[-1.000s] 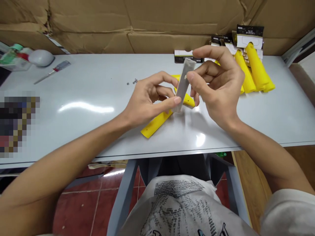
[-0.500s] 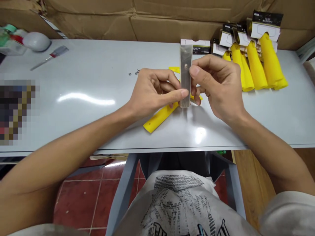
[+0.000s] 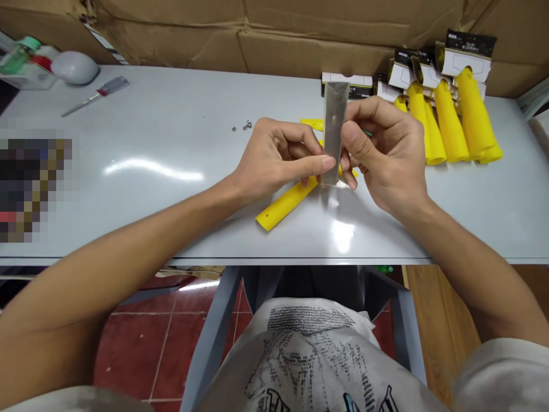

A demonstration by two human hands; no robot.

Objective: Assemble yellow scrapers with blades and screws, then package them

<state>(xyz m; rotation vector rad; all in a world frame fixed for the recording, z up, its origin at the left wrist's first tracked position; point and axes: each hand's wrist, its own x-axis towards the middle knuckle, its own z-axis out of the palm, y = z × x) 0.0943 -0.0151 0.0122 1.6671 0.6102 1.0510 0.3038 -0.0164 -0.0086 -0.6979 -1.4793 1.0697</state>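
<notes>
A flat grey strip (image 3: pixel 334 134) with a small hole stands upright above the table, between my two hands. My left hand (image 3: pixel 285 154) pinches its lower part, the thumb across its face and the fingers behind. At its right edge is my right hand (image 3: pixel 384 149), closed, with the thumb at the upper part and the other fingers partly hidden behind the strip. Beneath the hands, long yellow pieces (image 3: pixel 283 207) lie on the table, partly covered; one has a small hole near its end. A few small metal screws or nuts (image 3: pixel 247 125) lie beyond my left hand.
A screwdriver (image 3: pixel 96 94) lies at the back left, near a white rounded object (image 3: pixel 74 67). Several yellow sleeves (image 3: pixel 448 123) with black-and-white cards lean at the back right. A small box (image 3: pixel 347 84) stands against the cardboard (image 3: pixel 291 48).
The strip has tilted slightly, its top leaning to the right. My view has shifted a little, and both hands keep nearly the same places around the strip.
</notes>
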